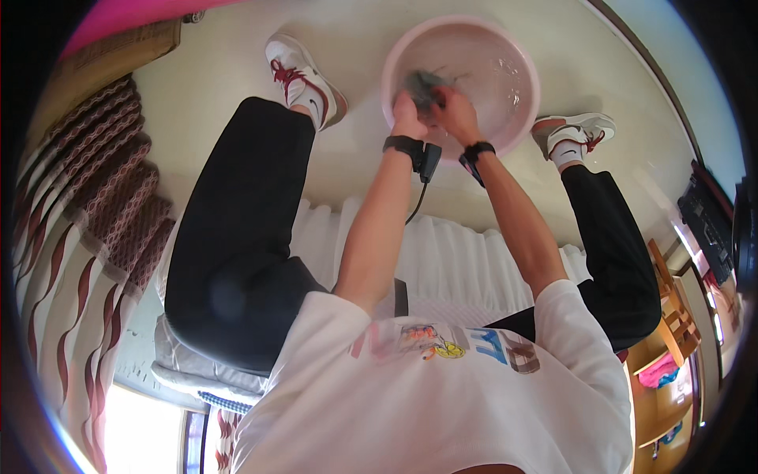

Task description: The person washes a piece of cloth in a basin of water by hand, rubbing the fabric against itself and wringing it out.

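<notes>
A round pink basin stands on the floor between my feet, with clear water glinting in it. Over its near left part, both hands grip a small, wet-looking grey-green cloth; its exact kind is blurred. My left hand is closed on the cloth's left side. Close beside it, my right hand pinches the right side, fingers curled. A black strap with a boxy device and cable circles my left wrist; another black band is on the right.
White shoes with red laces flank the basin, the left shoe and the right shoe. I sit on a bed with a white pleated skirt. Patterned curtains hang at left, near a cardboard box. Wooden furniture stands at right.
</notes>
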The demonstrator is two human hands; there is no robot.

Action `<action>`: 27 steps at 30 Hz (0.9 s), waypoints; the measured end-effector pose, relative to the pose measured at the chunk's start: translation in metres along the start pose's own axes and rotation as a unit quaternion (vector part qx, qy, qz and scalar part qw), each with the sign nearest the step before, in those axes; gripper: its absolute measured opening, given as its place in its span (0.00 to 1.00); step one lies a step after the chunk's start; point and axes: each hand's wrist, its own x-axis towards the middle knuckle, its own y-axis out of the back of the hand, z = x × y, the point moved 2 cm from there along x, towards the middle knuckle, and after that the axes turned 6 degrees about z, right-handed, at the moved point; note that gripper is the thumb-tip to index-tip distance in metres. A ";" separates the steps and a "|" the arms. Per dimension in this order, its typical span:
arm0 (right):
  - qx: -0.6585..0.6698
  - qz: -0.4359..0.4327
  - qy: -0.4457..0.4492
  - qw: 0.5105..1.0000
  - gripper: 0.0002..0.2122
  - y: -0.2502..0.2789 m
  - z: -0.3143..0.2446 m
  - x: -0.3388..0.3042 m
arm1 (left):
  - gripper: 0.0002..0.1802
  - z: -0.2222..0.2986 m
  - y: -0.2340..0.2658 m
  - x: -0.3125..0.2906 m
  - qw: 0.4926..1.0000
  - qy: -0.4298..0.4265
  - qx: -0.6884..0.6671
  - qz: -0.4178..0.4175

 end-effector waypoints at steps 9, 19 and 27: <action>-0.143 0.089 -0.187 0.968 0.23 0.061 0.099 0.009 | 0.47 -0.018 -0.045 -0.034 0.987 0.062 0.021 0.150; -0.082 0.157 -0.053 0.983 0.24 0.037 0.032 0.058 | 0.32 -0.043 -0.059 -0.022 0.985 0.098 0.071 0.120; -0.138 0.082 0.072 0.984 0.17 0.012 0.001 -0.016 | 0.31 -0.006 -0.004 0.005 0.998 -0.016 -0.041 -0.034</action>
